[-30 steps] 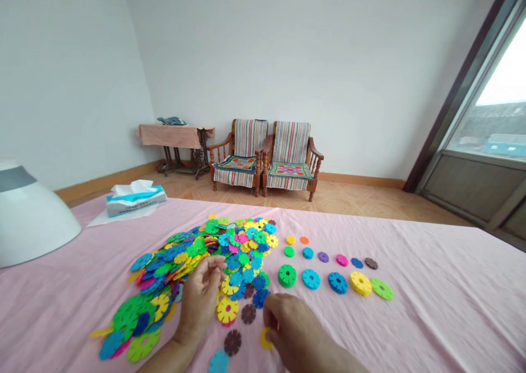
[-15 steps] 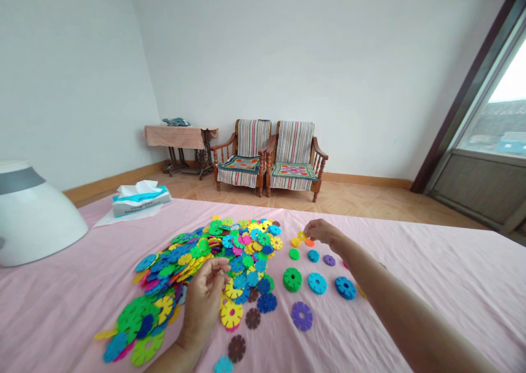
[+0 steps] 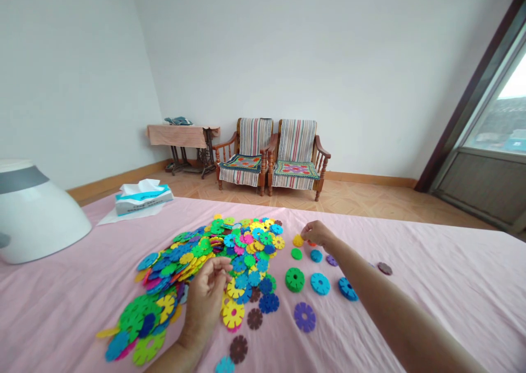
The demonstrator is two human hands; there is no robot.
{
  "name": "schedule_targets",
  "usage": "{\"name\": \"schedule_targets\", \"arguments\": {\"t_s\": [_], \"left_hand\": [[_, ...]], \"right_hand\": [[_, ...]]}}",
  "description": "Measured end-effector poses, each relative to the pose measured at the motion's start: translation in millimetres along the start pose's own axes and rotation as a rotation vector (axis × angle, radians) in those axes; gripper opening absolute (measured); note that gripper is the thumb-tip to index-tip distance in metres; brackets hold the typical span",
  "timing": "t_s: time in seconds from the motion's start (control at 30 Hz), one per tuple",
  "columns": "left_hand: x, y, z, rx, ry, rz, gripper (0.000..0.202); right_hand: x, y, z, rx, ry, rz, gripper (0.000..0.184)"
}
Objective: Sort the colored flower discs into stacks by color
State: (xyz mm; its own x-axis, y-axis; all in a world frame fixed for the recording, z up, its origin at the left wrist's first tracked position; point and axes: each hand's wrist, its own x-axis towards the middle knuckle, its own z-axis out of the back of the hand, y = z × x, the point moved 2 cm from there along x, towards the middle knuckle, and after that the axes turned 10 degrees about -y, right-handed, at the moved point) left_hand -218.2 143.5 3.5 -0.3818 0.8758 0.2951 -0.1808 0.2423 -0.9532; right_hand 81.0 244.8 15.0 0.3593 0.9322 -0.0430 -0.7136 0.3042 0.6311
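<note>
A person's right hand [image 3: 316, 233] reaches to a small yellow disc [image 3: 297, 241], fingertips bunched at it; whether the grip pinches it cannot be told. From five to three o'clock of it, a handful of single discs are laid apart in rows, among them a large green disc [image 3: 295, 280] and a large blue disc [image 3: 320, 283]. At nine o'clock the mixed heap [image 3: 193, 252], far the greater share, lies unsorted. The left hand [image 3: 207, 296] hovers over its near edge, fingers loosely curled, grip unclear. A tissue box [image 3: 143, 196] sits at ten o'clock on the pink worktop [image 3: 431, 307].
</note>
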Motion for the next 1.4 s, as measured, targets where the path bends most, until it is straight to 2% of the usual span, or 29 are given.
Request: {"name": "schedule_targets", "arguments": {"t_s": [0.13, 0.3, 0.67, 0.97, 1.4], "left_hand": [[-0.2, -0.9, -0.2, -0.009, 0.002, -0.004, 0.021], [-0.2, -0.6, -0.1, -0.009, 0.005, -0.001, 0.021], [0.1, 1.0, 0.2, 0.001, 0.010, -0.006, 0.022], [0.0, 0.6, 0.0, -0.001, 0.015, 0.006, 0.021], [0.8, 5.8, 1.0, 0.003, 0.018, -0.010, 0.021]], "right_hand": [[-0.7, -0.8, -2.9, -0.046, 0.141, -0.061, 0.031], [-0.3, -2.1, -4.3, -0.090, 0.167, -0.063, 0.031], [-3.7, -5.3, 1.6, -0.246, 0.049, 0.038, 0.031], [-19.3, 5.8, -2.0, -0.425, -0.039, 0.134, 0.028], [-25.7, 11.7, -3.0, -0.473, -0.052, 0.198, 0.025]]}}
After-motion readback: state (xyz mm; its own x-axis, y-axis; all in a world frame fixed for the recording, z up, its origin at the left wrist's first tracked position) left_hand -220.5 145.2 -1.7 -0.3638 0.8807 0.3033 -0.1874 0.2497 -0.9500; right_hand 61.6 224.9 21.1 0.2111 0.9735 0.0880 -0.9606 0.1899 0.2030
